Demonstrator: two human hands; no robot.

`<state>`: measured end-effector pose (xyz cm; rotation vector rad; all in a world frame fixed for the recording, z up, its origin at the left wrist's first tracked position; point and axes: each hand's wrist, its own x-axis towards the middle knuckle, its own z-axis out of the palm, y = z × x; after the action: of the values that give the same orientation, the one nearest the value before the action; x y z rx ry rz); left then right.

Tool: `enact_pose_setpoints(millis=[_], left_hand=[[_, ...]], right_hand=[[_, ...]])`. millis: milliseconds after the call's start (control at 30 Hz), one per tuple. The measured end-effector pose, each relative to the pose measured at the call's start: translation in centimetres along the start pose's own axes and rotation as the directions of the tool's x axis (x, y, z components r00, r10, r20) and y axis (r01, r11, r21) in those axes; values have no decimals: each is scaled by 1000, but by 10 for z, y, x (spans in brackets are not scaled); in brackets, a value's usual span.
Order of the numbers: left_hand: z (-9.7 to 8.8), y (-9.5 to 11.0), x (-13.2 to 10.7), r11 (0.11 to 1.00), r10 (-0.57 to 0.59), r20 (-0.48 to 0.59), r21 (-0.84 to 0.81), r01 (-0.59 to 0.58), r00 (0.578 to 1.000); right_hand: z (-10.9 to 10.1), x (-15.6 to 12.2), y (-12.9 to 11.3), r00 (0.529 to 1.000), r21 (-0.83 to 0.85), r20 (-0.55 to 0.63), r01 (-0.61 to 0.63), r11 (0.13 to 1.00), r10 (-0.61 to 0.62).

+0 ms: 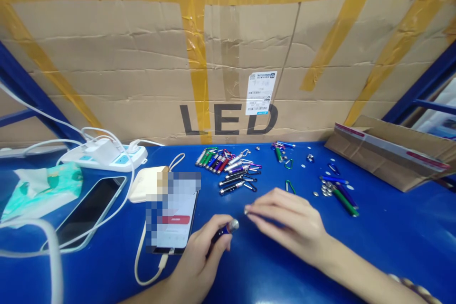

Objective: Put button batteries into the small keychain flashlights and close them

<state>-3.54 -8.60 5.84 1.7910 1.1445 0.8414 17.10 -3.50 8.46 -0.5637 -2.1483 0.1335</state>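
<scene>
My left hand, low in the middle, is wrapped round a small dark blue mini flashlight. Its silver end points up and to the right, while the palm hides the rest. A short gap to the right, my right hand pinches a tiny silvery piece, possibly a button cell, between thumb and fingertips. Beyond both hands lies a group of finished-looking mini flashlights in several colours with carabiner clips. To the right are loose button cells beside a green flashlight tube and blue ones.
A large taped cardboard box walls off the back. At the right stands an open cardboard tray. Leftward are a lit phone on a cable, a dark phone, a power bank, a power strip and a tissue pack.
</scene>
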Motion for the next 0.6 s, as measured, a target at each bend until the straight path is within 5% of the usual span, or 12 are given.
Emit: enact_pose_setpoints(millis=[367,600], left_hand=[[0,2,4,1000,2,10,-12,-2,1000],[1,-7,3,999,-30,27,-25,30,999]], right_hand=[[3,-5,-11,985,-58,162,76,995,-66],[5,-5,-12,971,60,236,-39,997,24]])
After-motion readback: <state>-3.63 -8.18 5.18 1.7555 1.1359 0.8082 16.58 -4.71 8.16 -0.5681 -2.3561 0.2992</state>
